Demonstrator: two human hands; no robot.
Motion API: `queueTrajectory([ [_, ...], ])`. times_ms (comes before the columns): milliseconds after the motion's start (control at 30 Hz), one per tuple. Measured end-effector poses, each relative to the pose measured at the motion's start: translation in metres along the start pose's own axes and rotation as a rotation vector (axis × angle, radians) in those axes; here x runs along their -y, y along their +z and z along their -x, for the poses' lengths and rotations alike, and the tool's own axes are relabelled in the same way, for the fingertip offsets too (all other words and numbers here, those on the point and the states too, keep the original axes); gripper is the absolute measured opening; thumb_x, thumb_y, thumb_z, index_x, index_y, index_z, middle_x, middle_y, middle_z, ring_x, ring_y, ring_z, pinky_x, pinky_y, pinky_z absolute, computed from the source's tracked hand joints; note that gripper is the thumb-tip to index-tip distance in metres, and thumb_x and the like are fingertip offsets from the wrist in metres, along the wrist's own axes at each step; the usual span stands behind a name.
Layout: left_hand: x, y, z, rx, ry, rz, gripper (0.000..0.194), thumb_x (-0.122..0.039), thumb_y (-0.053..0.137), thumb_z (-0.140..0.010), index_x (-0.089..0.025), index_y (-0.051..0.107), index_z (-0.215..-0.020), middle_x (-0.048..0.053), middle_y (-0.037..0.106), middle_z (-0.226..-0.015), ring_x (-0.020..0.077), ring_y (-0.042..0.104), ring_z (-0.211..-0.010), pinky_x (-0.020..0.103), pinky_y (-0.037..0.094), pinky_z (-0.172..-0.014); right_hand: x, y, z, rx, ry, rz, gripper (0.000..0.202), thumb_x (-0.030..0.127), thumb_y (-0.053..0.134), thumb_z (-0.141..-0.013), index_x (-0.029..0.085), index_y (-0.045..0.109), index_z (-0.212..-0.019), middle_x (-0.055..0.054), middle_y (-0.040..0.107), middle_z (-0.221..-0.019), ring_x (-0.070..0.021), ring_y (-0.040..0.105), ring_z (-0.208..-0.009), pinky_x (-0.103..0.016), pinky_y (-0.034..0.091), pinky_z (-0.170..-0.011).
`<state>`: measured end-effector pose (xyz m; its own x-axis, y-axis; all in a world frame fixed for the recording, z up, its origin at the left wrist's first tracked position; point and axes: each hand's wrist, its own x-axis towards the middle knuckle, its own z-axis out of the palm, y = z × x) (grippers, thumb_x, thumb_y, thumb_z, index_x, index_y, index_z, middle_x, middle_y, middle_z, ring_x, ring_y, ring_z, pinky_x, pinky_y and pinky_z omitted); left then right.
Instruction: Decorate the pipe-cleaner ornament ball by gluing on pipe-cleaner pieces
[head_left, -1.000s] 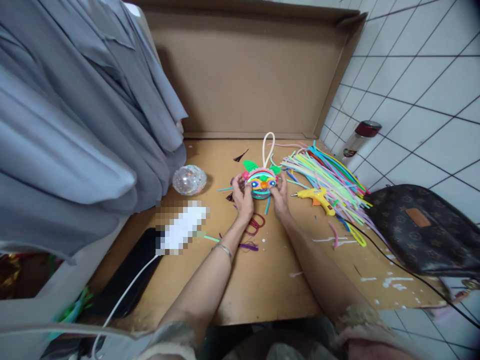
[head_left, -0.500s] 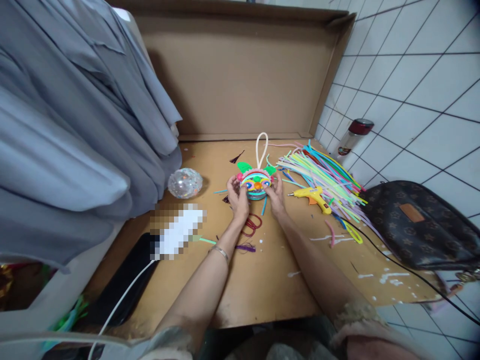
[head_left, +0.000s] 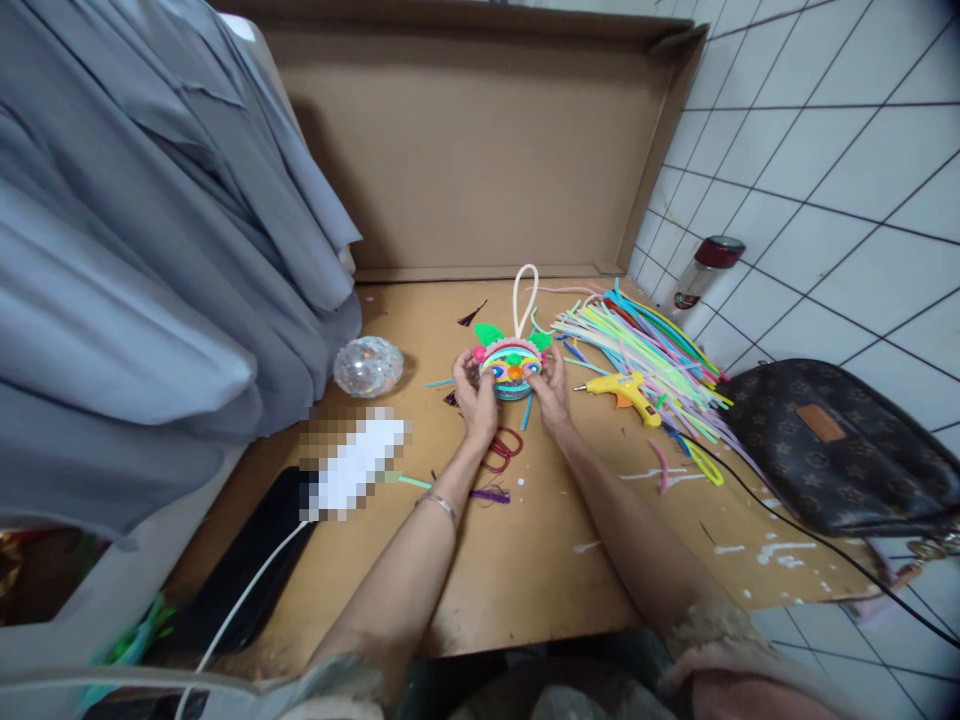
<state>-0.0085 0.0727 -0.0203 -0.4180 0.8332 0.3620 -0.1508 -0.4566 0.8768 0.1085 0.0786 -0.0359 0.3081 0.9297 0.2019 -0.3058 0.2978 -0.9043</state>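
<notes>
Currently, I am watching the left hand (head_left: 478, 402) and right hand (head_left: 553, 398), both part-closed, cupping a colourful face-shaped ornament (head_left: 515, 372) between them at the middle of the table (head_left: 525, 580); their thumbs are pressing its front. A yellow glue gun (head_left: 628, 392) is lying right, a clear ball (head_left: 368, 367) sitting left.

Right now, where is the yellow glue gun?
In the head view, the yellow glue gun lies on the table, right of the right hand, by the near side of the colourful sticks.
</notes>
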Motion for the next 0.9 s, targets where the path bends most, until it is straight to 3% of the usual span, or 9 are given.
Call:
queueTrajectory([
  [267,-0.0012,-0.0004,0.0002,0.021,0.011,-0.028,0.043,-0.033,0.066,-0.081,-0.020,0.056,-0.121,0.011,0.069,-0.120,0.0229,0.068,-0.113,0.037,0.051,-0.104,0.0020,-0.0026,-0.0023,0.002,-0.013,0.051,0.098,0.046,0.081,-0.068,0.023,0.037,-0.152,-0.015,0.055,-0.147,-0.0301,0.057,-0.132,-0.049,0.050,-0.111],
  [500,0.0011,-0.0003,-0.0009,-0.007,-0.020,-0.014,0.043,-0.032,0.065,-0.080,-0.020,0.056,-0.120,0.010,0.068,-0.119,0.0228,0.066,-0.112,0.037,0.051,-0.103,0.0062,0.0031,0.0035,0.000,-0.013,0.039,0.095,0.049,0.079,-0.070,0.026,0.038,-0.153,-0.012,0.056,-0.147,-0.0295,0.053,-0.137,-0.049,0.048,-0.114],
  [733,0.0017,-0.0005,-0.0014,-0.012,-0.061,-0.004,0.040,-0.034,0.062,-0.082,-0.022,0.055,-0.120,0.008,0.067,-0.115,0.0212,0.066,-0.109,0.035,0.051,-0.100,0.0094,0.0036,0.0054,-0.074,0.008,0.039,0.088,0.055,0.069,-0.074,0.025,0.042,-0.152,-0.013,0.045,-0.158,-0.0295,0.039,-0.150,-0.052,0.038,-0.121],
  [900,0.0012,-0.0004,-0.0010,-0.003,-0.064,0.012,0.041,-0.036,0.063,-0.083,-0.022,0.055,-0.121,0.008,0.067,-0.117,0.0209,0.065,-0.110,0.034,0.050,-0.101,0.0079,0.0045,0.0053,-0.077,0.026,0.028,0.093,0.054,0.071,-0.070,0.026,0.039,-0.153,-0.012,0.042,-0.161,-0.0293,0.037,-0.152,-0.051,0.039,-0.120],
])
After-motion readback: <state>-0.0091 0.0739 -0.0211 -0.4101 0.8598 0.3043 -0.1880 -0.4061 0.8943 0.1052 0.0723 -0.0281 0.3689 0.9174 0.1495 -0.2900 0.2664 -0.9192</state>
